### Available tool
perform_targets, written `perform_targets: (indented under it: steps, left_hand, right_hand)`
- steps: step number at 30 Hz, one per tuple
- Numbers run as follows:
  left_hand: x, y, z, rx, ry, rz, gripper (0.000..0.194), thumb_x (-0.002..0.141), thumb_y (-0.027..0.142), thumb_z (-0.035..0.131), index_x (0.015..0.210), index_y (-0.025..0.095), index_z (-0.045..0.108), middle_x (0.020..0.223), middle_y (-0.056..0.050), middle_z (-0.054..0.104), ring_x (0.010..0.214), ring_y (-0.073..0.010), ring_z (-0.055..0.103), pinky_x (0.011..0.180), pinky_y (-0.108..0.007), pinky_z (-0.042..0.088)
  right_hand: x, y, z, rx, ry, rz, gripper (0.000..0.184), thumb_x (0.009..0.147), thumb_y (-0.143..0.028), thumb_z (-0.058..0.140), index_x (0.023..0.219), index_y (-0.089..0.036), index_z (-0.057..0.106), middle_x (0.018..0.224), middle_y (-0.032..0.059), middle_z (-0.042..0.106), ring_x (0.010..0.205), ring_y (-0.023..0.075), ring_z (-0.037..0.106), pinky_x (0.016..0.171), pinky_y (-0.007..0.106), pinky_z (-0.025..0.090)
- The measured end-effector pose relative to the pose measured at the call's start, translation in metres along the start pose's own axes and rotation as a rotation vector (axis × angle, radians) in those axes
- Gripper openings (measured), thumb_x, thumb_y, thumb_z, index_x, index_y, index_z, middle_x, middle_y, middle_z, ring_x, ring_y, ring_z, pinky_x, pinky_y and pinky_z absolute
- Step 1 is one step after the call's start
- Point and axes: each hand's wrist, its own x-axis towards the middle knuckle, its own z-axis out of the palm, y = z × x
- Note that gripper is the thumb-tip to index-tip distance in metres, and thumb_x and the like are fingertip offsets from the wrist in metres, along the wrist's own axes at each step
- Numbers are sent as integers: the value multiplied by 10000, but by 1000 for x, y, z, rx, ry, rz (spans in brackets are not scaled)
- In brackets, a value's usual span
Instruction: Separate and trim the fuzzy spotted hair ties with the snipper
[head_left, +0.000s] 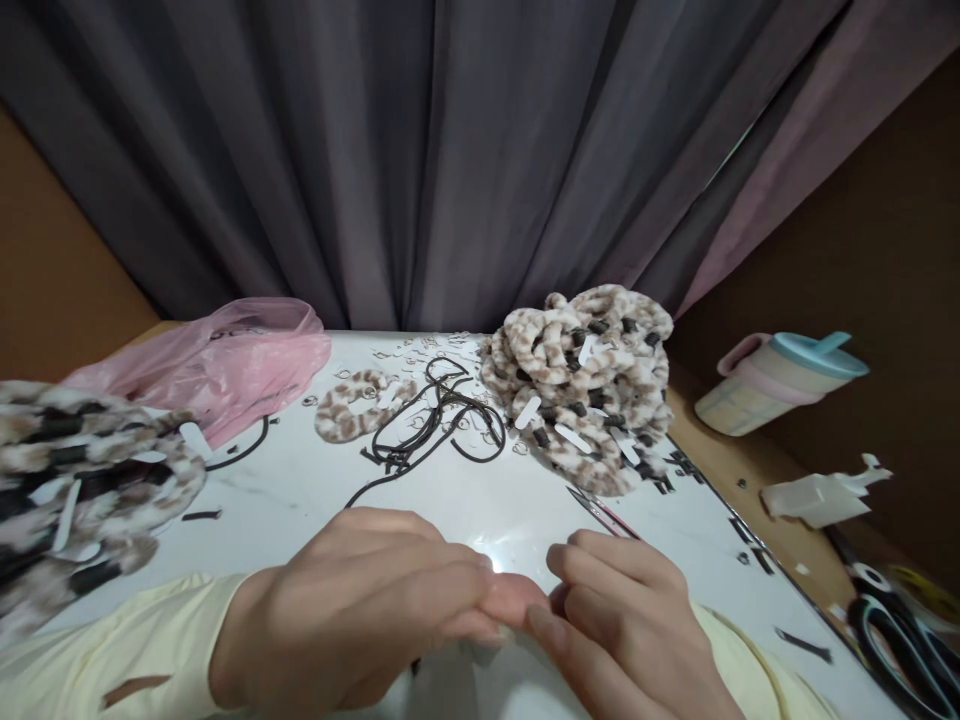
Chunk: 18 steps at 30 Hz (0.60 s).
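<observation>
My left hand (367, 605) is closed, fingers pressed together and knuckles up, above the front of the white table (277, 540). My right hand (622, 620) is closed too, with curled fingers, and its thumb meets the left fingertips. Whatever the fingers pinch is hidden between them. A dark cord (427, 440) lies looped just beyond, with one strand running down behind my left hand. A small dark end shows beneath the left hand. Pink-handled snips (604, 512) lie beyond my right hand. A brown-and-white fluffy ring (360, 400) lies flat behind the cord.
Fluffy rings with dark bands and white tags are heaped at the right (585, 390) and left (90, 490). A pink plastic bag (247, 360) lies back left. A lidded cup (780, 385), white bottle (817, 500) and black-handled scissors (900, 640) stand or lie at right.
</observation>
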Motion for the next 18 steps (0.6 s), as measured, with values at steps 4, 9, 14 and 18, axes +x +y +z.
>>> perform_targets:
  steps: [4, 9, 14, 18]
  left_hand:
    - [-6, -1, 8, 15, 57, -1, 377, 921, 240, 424, 1293, 300, 453, 979, -5, 728, 799, -145, 692, 755, -226, 547]
    - [-11, 10, 25, 38, 186, -100, 385, 908, 192, 471, 1279, 296, 461, 933, 30, 737, 787, -130, 698, 789, -234, 556]
    - [-21, 18, 40, 42, 263, -140, 403, 909, 138, 441, 1296, 252, 443, 859, 37, 742, 770, -119, 701, 791, -214, 555]
    - [-25, 20, 42, 54, 308, -135, 400, 891, 127, 462, 1270, 250, 479, 876, 3, 740, 788, -156, 701, 791, -258, 562]
  right_hand:
    - [-2, -2, 5, 33, 50, 35, 254, 792, -129, 597, 570, -222, 516, 422, -48, 365, 402, 129, 454, 412, 281, 410]
    - [-1, -5, 3, 45, 122, 99, 296, 817, -49, 501, 560, -196, 508, 463, -23, 447, 484, 136, 523, 504, 299, 469]
    - [6, 6, -5, 93, -78, -181, 322, 811, 19, 472, 543, -152, 525, 492, -6, 490, 513, 107, 499, 504, 261, 434]
    - [10, 13, -1, 69, -134, -185, 389, 846, -6, 447, 492, -162, 489, 446, -26, 401, 463, 97, 392, 456, 258, 332]
